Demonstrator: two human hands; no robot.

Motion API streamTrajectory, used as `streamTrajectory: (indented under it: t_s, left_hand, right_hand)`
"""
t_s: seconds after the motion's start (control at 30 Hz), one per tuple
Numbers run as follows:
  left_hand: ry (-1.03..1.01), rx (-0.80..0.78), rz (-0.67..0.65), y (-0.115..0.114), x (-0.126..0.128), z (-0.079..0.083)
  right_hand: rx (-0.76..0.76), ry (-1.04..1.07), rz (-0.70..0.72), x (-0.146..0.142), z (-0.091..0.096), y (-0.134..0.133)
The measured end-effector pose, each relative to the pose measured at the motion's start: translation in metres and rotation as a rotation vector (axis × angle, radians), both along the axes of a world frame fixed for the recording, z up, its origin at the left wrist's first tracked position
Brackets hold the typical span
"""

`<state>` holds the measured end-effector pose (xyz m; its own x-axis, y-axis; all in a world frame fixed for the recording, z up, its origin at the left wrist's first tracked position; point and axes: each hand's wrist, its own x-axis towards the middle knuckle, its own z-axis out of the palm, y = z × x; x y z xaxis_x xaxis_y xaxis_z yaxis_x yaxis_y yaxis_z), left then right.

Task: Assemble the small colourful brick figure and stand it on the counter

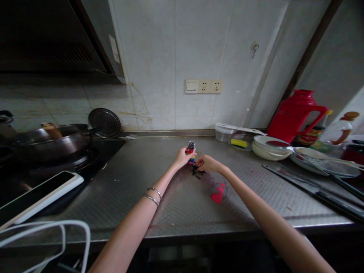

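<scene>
My left hand (pixel 181 157) is wrapped round a small glass bottle (pixel 192 150), which stands upright on the steel counter. Its neck has no cap on it, and red, yellow and blue show on its side. Just to the right, my right hand (pixel 209 163) has its fingers bent and pinched together at a little heap of small black pieces (pixel 196 172). What exactly these pieces are is too small to tell. Nearer the front edge lies a red patch on what looks like a clear plastic bag (pixel 217 194).
A pan (pixel 57 142) sits on the stove at left, near a white device (pixel 42 197) with a cable. On the right are a knife (pixel 309 189), stacked bowls (pixel 270 148), a yellow sponge (pixel 239 143) and a red thermos jug (pixel 295 117). Wall sockets (pixel 204 86) are behind.
</scene>
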<state>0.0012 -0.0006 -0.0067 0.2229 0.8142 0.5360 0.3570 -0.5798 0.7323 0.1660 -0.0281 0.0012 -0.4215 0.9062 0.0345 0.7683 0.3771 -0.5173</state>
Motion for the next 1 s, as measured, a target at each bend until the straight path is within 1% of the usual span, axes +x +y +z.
streamTrajectory:
  t_s: [0.17, 0.27, 0.5, 0.67, 0.83, 1.0]
  left_hand:
    - [0.001, 0.004, -0.003, 0.0, 0.0, -0.001]
    - [0.001, 0.007, -0.001, 0.001, 0.0, -0.001]
    - [-0.025, -0.01, -0.011, 0.0, 0.0, 0.0]
    - [-0.031, -0.022, 0.0, 0.0, 0.001, 0.0]
    - [-0.034, -0.023, 0.002, 0.0, 0.0, 0.0]
    - [-0.042, -0.039, -0.008, 0.0, -0.001, 0.0]
  right_hand:
    - [0.071, -0.036, 0.032, 0.0, 0.002, -0.006]
    - [0.079, -0.014, 0.032, 0.002, 0.005, -0.009]
    - [0.072, 0.153, -0.024, 0.008, 0.006, -0.007]
    - [0.053, 0.251, -0.072, 0.014, 0.013, -0.004]
    - [0.033, 0.38, -0.068, 0.02, 0.031, -0.003]
    - [0.077, 0.526, -0.086, 0.021, 0.063, 0.003]
